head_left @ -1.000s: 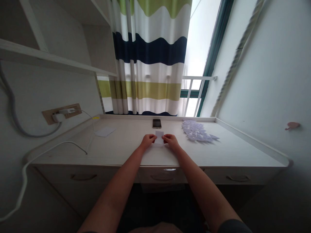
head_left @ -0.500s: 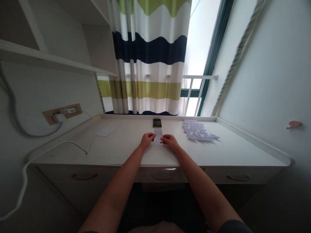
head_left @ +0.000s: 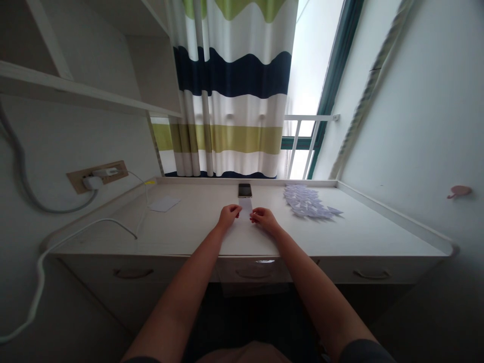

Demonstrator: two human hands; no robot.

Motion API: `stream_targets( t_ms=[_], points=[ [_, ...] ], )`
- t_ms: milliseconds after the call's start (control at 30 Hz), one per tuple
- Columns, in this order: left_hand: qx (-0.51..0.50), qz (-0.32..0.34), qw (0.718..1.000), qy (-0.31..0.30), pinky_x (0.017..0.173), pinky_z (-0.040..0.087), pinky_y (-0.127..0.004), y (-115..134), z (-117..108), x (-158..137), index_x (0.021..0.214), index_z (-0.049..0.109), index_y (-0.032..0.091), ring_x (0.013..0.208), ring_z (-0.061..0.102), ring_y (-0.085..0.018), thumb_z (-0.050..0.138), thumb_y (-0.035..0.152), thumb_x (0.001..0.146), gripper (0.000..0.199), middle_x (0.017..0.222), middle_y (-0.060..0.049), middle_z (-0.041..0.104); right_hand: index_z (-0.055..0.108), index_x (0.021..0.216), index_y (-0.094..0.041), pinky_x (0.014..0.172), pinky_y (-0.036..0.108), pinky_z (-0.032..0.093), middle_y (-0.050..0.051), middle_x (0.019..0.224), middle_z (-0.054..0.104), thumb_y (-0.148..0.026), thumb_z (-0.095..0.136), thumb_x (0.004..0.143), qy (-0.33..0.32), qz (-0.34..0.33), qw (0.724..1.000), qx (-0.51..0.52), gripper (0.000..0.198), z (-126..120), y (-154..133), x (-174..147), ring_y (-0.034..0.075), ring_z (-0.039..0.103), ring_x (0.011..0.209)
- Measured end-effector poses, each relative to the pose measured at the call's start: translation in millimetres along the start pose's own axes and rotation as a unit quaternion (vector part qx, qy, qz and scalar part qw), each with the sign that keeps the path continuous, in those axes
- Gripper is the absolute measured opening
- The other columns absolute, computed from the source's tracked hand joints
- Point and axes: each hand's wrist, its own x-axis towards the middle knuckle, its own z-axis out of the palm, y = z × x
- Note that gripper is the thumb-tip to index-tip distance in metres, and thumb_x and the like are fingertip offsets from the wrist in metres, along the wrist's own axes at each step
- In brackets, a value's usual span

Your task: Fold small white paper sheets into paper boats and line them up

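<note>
Flat white sheets (head_left: 165, 203) lie toward the desk's (head_left: 196, 227) far left corner. The left hand (head_left: 228, 216), fingers nearly closed, meets the small paper's (head_left: 245, 205) left edge; the paper lies mid-desk, by the phone (head_left: 245, 190) near the far edge. The right hand (head_left: 263, 218) curls at its right edge — either grip cannot be told — and folded pieces (head_left: 304, 201) heap toward the far right corner.

On white wooden desk (head_left: 189, 237): black rectangular phone (head_left: 245, 190) behind small white paper rectangle (head_left: 245, 204) | paper between left hand (head_left: 228, 216) and right hand (head_left: 263, 218) | pointed white folded-paper pile (head_left: 307, 201) right | flat white paper (head_left: 165, 203) left
</note>
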Motion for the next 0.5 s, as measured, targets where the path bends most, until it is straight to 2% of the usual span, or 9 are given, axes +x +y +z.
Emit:
stream_targets(
  t_ms=[300,500],
  points=[
    [-0.011,-0.007,1.0,-0.009,0.049,0.033,-0.022,0.3,0.2,-0.6,0.054,0.054,0.014,0.045,0.041,-0.008,0.054,0.037,0.063,0.025,0.045,0.004,0.045,0.056,0.062,-0.015,0.052,0.025,0.041,-0.003,0.051,0.056,-0.033,0.068,0.051,0.009,-0.003,1.0,-0.01,0.024,-0.7,-2.3,0.2,0.009,0.05,0.048],
    [-0.008,-0.016,0.999,-0.046,0.05,0.034,-0.022,8.5,0.9,-4.9,0.056,0.056,0.013,0.047,0.042,-0.008,0.056,0.035,0.062,0.023,0.046,0.003,0.046,0.058,0.059,-0.014,0.054,0.026,0.04,-0.002,0.048,0.053,-0.038,0.066,0.053,0.036,-0.014,0.999,0.022,0.026,-2.6,-5.9,-0.5,0.009,0.048,0.048]
  ],
)
